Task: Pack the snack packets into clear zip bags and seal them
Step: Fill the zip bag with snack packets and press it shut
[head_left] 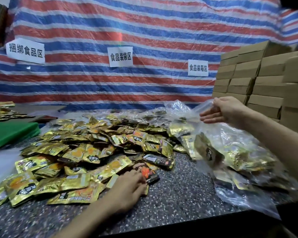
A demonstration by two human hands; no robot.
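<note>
A large heap of gold snack packets [86, 145] covers the left and middle of the speckled table [179, 200]. My left hand [129, 188] lies palm down at the heap's near edge, its fingers on a dark packet with an orange print [149, 174]. My right hand [225, 109] is raised at the right and pinches the top edge of a clear zip bag [230, 140], which hangs down and holds a few packets. Beneath it lie more clear bags filled with packets [248, 174].
Stacked cardboard boxes [258, 79] fill the right side. A striped tarp with three white paper signs [120, 56] hangs behind the table. A green board [10, 133] and more gold packets [2, 110] lie at the left. The table's front edge runs close to me.
</note>
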